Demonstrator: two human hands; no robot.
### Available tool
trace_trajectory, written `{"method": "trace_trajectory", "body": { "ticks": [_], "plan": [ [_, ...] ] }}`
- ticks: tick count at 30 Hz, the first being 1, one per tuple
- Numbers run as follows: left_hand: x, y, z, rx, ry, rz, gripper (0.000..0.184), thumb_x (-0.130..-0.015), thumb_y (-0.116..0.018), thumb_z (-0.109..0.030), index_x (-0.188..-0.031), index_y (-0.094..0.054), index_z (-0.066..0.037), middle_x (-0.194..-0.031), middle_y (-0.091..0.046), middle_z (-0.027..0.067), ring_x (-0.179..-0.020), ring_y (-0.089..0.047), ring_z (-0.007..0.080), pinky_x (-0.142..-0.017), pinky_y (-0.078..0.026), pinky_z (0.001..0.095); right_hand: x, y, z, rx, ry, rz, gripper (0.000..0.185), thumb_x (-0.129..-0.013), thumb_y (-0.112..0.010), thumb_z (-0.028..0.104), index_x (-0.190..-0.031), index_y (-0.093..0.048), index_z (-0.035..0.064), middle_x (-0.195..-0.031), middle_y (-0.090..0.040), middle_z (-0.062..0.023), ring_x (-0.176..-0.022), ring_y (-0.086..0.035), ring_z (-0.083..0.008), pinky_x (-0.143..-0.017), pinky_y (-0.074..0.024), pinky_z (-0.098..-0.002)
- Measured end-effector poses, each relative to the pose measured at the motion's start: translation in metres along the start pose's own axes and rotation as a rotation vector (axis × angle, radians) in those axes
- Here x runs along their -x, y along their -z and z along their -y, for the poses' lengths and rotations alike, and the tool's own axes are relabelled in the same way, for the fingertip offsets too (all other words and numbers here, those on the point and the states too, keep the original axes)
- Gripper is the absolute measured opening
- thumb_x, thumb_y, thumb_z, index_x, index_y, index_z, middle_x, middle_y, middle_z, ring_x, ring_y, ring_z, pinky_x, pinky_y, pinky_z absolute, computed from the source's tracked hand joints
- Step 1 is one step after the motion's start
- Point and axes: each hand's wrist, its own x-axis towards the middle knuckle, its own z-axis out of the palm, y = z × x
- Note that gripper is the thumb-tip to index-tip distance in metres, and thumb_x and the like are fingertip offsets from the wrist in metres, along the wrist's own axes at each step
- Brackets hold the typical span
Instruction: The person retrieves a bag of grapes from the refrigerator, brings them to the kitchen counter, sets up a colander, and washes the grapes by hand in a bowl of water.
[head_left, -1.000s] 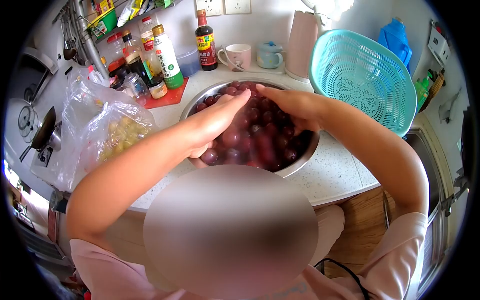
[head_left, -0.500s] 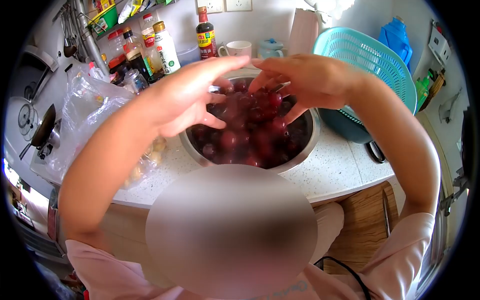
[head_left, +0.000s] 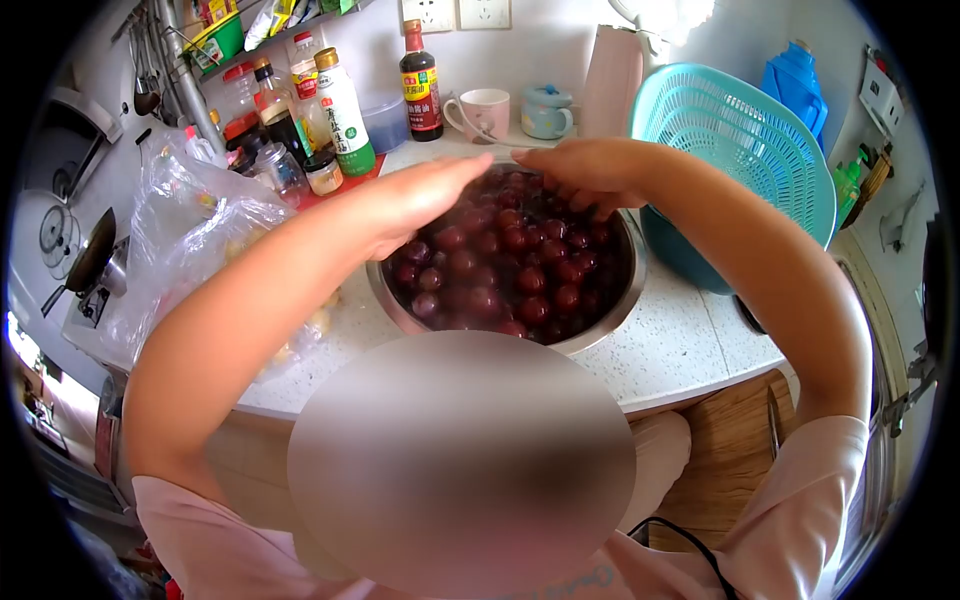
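Observation:
Many dark red round fruits (head_left: 530, 280) fill a wide steel bowl (head_left: 628, 305) on the speckled counter. Over its back left edge is my left hand (head_left: 425, 200), stretched out flat with the thumb pointing inward; its other fingers are partly hidden beneath it. My right hand (head_left: 595, 175) hovers over the back right part of the bowl, palm down, its fingers slightly bent and apart. The two thumb tips almost meet above the fruits. Nothing shows in either hand. Whether the fingertips touch the fruits is unclear.
A clear plastic bag (head_left: 185, 235) of pale fruits lies left. Sauce bottles (head_left: 345, 115), a pink cup (head_left: 485, 112) and a small blue pot (head_left: 546, 112) stand behind. On the right, a turquoise basket (head_left: 735, 150) leans near the sink.
Both hands rose from the bowl with fingers spread half a second ago. Now they are lower over it again, flatter, with less of the fingers showing.

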Motion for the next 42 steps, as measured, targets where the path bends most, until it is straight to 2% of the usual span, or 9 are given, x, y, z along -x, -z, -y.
{"method": "trace_trajectory", "body": {
  "ticks": [2, 5, 11, 20, 22, 29, 35, 38, 42],
  "plan": [
    [-0.028, 0.002, 0.018, -0.103, 0.009, -0.055, 0.077, -0.102, -0.038, -0.064, -0.158, -0.032, -0.011, -0.168, -0.018, 0.0160, -0.155, -0.015, 0.0333, -0.122, -0.008, 0.0575, -0.001, -0.003, 0.004, -0.003, -0.037, 0.060, 0.088, -0.098, -0.037, 0.071, -0.159, -0.031, 0.0073, -0.165, -0.024, -0.0238, -0.150, -0.025, -0.0465, -0.118, -0.0254, -0.0606],
    [-0.033, 0.009, 0.015, 0.033, 0.041, 0.227, 0.076, -0.102, -0.037, -0.065, -0.156, -0.036, -0.012, -0.169, -0.016, 0.0138, -0.154, -0.016, 0.0315, -0.122, -0.007, 0.0579, -0.016, -0.009, 0.000, -0.018, -0.052, 0.068, 0.087, -0.099, -0.032, 0.072, -0.157, -0.035, 0.0083, -0.166, -0.025, -0.0197, -0.149, -0.030, -0.0424, -0.119, -0.0239, -0.0582],
    [-0.028, -0.010, 0.012, -0.007, -0.016, 0.035, 0.075, -0.099, -0.043, -0.068, -0.150, -0.044, -0.013, -0.164, -0.028, 0.0131, -0.149, -0.027, 0.0287, -0.122, -0.018, 0.0515, -0.043, -0.024, -0.015, -0.211, 0.076, 0.029, 0.082, -0.101, -0.035, 0.069, -0.140, -0.054, -0.0005, -0.146, -0.050, -0.0213, -0.135, -0.047, -0.0298, -0.116, -0.0350, -0.0408],
    [-0.001, 0.008, -0.004, 0.189, -0.120, 0.156, 0.060, -0.098, -0.055, -0.062, -0.123, -0.059, -0.009, -0.126, -0.058, 0.0065, -0.116, -0.055, 0.0194, -0.104, -0.041, 0.0392, 0.014, -0.008, 0.001, -0.172, 0.253, 0.216, 0.082, -0.100, -0.034, 0.071, -0.145, -0.049, 0.0049, -0.150, -0.045, -0.0191, -0.137, -0.044, -0.0311, -0.112, -0.0361, -0.0454],
    [0.012, 0.013, -0.008, 0.226, -0.126, 0.198, 0.050, -0.102, -0.054, -0.054, -0.124, -0.060, -0.009, -0.122, -0.062, 0.0046, -0.107, -0.059, 0.0151, -0.097, -0.045, 0.0349, 0.016, -0.009, -0.003, -0.190, 0.290, 0.157, 0.082, -0.100, -0.038, 0.071, -0.139, -0.054, 0.0007, -0.136, -0.055, -0.0161, -0.126, -0.051, -0.0265, -0.107, -0.0418, -0.0419],
    [0.051, 0.016, -0.007, 0.216, -0.117, 0.105, 0.044, -0.103, -0.057, -0.044, -0.130, -0.061, -0.008, -0.122, -0.063, 0.0029, -0.113, -0.058, 0.0140, -0.097, -0.046, 0.0335, 0.083, -0.001, 0.002, -0.120, 0.301, 0.122, 0.089, -0.097, -0.043, 0.074, -0.132, -0.056, -0.0057, -0.136, -0.054, -0.0187, -0.119, -0.054, -0.0252, -0.105, -0.0428, -0.0409],
    [0.068, 0.017, 0.001, 0.151, 0.018, -0.059, 0.053, -0.101, -0.060, -0.048, -0.135, -0.055, -0.008, -0.139, -0.054, 0.0135, -0.125, -0.053, 0.0204, -0.104, -0.043, 0.0363, 0.097, 0.007, -0.001, -0.159, 0.127, 0.118, 0.080, -0.099, -0.046, 0.069, -0.136, -0.050, -0.0018, -0.134, -0.057, -0.0152, -0.114, -0.060, -0.0198, -0.099, -0.0485, -0.0320],
    [0.047, 0.025, 0.004, 0.231, 0.113, 0.149, 0.063, -0.101, -0.059, -0.050, -0.144, -0.044, -0.005, -0.148, -0.046, 0.0191, -0.132, -0.048, 0.0267, -0.111, -0.039, 0.0405, 0.077, 0.010, 0.001, -0.141, 0.044, 0.305, 0.092, -0.098, -0.042, 0.072, -0.155, -0.029, 0.0000, -0.147, -0.047, -0.0247, -0.130, -0.054, -0.0334, -0.113, -0.0412, -0.0428],
    [0.019, 0.011, 0.012, 0.201, 0.084, 0.227, 0.071, -0.102, -0.055, -0.051, -0.150, -0.034, -0.004, -0.153, -0.041, 0.0200, -0.139, -0.041, 0.0293, -0.117, -0.033, 0.0420, 0.024, 0.000, -0.009, -0.095, 0.011, 0.341, 0.091, -0.098, -0.034, 0.075, -0.160, -0.022, 0.0091, -0.160, -0.033, -0.0247, -0.142, -0.042, -0.0401, -0.117, -0.0355, -0.0514]
  ]
}}
